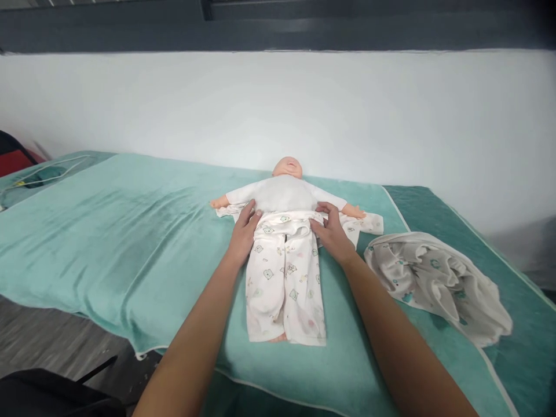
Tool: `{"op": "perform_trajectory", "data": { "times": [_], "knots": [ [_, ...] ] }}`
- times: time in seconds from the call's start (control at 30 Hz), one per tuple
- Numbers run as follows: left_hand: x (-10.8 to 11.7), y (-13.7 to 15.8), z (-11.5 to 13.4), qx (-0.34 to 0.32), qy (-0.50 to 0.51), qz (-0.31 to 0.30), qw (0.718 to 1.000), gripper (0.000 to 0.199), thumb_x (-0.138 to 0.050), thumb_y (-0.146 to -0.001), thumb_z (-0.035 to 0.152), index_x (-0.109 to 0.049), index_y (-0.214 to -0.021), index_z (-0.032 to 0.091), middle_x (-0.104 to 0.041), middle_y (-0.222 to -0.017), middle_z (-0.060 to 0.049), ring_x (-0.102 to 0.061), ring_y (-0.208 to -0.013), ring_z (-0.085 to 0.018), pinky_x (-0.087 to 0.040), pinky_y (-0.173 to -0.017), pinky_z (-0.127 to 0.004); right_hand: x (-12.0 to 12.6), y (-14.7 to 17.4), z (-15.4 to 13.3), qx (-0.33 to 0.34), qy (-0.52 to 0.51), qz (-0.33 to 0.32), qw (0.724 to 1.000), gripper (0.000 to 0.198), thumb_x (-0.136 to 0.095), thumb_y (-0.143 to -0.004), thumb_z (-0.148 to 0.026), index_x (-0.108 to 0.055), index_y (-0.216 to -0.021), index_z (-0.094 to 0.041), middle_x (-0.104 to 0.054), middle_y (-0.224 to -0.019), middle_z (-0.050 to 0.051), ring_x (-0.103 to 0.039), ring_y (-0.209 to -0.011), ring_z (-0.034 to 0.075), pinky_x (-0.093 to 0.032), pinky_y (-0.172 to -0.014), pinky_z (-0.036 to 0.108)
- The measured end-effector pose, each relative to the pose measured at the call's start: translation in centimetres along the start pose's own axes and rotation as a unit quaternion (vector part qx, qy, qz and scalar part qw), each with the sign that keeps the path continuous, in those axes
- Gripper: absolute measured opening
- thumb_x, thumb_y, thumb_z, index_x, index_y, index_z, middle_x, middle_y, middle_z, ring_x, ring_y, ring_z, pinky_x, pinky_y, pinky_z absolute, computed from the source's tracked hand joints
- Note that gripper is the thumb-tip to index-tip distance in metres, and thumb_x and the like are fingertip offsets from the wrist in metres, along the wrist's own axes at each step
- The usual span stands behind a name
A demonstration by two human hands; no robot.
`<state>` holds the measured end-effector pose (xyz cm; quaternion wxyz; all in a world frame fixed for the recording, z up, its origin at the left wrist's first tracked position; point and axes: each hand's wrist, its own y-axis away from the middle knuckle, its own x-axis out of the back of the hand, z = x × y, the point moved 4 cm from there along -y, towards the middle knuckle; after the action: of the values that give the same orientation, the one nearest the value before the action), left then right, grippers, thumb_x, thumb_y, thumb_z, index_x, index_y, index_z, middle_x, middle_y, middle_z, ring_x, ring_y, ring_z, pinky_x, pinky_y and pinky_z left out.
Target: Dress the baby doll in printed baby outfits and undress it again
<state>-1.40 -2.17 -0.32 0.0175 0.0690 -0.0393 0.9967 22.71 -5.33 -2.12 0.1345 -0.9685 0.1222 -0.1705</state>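
Head view: the doll (280, 194) lies on its back on the green cover (130, 231), and the printed trousers (284, 284) cover its legs up to the waist. The left hand (244, 231) and the right hand (332, 231) rest on either side of the doll's waist, thumbs at the waistband (284, 217), fingers loosely bent; whether they pinch the fabric I cannot tell. The trousers look light, soft and stretchy, likely to bunch rather than slide cleanly; the waistband at the doll's hips seems the best hold. The doll's limbs look firmer at the hands, and its weight cannot be judged.

A printed top (369, 223) is spread beneath the doll's arms, its middle hidden under the body. The doll's feet are nearly covered, a sliver showing at the hem. The dark mark below the waistband is unclear. Right of the doll, a crumpled cloth (438, 284) hides its own shape; far left of it, a red and black object (13, 159) is cut off.
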Motion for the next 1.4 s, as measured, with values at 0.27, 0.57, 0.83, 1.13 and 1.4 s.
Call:
{"op": "perform_trajectory", "data": {
  "times": [0.27,0.57,0.83,1.13,1.4],
  "knots": [
    [-0.5,-0.5,-0.2,-0.024,0.061,-0.053,0.996,0.050,-0.057,-0.087,0.052,-0.061,-0.131,0.027,-0.052,-0.146,-0.002,-0.044,-0.138,-0.024,-0.031,-0.117,-0.039,-0.4,-0.8,-0.2,0.051,0.050,-0.054,0.996,0.047,-0.052,-0.087,-0.053,-0.056,-0.122,-0.023,-0.047,-0.135,0.010,-0.042,-0.133,0.024,-0.026,-0.119,0.042],
    [-0.7,-1.1,-0.5,-0.016,0.107,-0.021,0.994,0.054,-0.061,-0.085,0.047,-0.055,-0.134,0.024,-0.054,-0.144,-0.006,-0.048,-0.134,-0.025,-0.037,-0.114,-0.040,-0.8,-0.7,-1.2,0.045,0.068,-0.043,0.996,0.058,-0.050,-0.088,-0.052,-0.047,-0.137,-0.022,-0.039,-0.145,0.012,-0.033,-0.141,0.025,-0.021,-0.122,0.043],
    [-0.9,-2.0,-0.5,0.000,0.101,-0.046,0.994,0.057,-0.061,-0.085,0.049,-0.054,-0.138,0.030,-0.043,-0.153,0.003,-0.033,-0.146,-0.023,-0.027,-0.121,-0.035,-1.4,-1.3,-1.8,0.036,0.047,-0.127,0.990,0.072,-0.044,-0.091,-0.059,-0.029,-0.154,-0.027,-0.024,-0.161,0.001,-0.015,-0.150,0.021,-0.011,-0.125,0.041],
    [-1.3,-3.6,-0.5,-0.015,0.100,-0.022,0.995,0.062,-0.057,-0.087,0.048,-0.044,-0.145,0.029,-0.035,-0.157,0.004,-0.029,-0.147,-0.020,-0.029,-0.120,-0.030,-1.5,-1.2,-2.0,0.032,0.038,-0.076,0.996,0.084,-0.052,-0.088,-0.053,-0.015,-0.157,-0.023,-0.012,-0.163,0.003,-0.010,-0.151,0.022,-0.010,-0.125,0.042],
    [-2.0,-6.1,-0.8,-0.033,0.099,-0.073,0.992,0.060,-0.050,-0.089,0.046,-0.044,-0.145,0.023,-0.045,-0.152,-0.001,-0.039,-0.142,-0.021,-0.037,-0.115,-0.033,-1.3,-3.4,-2.6,0.031,0.058,-0.177,0.982,0.099,-0.065,-0.081,-0.045,-0.004,-0.158,-0.029,-0.004,-0.164,-0.001,-0.007,-0.151,0.024,-0.009,-0.124,0.048]
  ]
}}
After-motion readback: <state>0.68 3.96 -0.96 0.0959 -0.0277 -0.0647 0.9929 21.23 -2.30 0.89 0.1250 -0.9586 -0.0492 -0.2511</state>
